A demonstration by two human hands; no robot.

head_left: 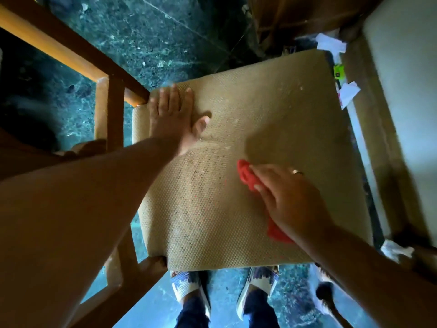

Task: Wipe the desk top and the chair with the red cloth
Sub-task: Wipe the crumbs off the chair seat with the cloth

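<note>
Head view: right hand [290,200] closing around red cloth [248,176], pressing it on chair [236,114] seat. Left hand [173,114] lying flat, open, holding nothing, steadying seat. White specks remaining on far part; wiping seeming unfinished. Desk top not showing; cannot judge.

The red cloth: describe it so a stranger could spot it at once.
Find the woven tan chair seat that fills the middle of the view. On its near right part, the right hand presses down on the red cloth, which pokes out at the fingertips and the wrist. It is the only bright red thing here.
</note>
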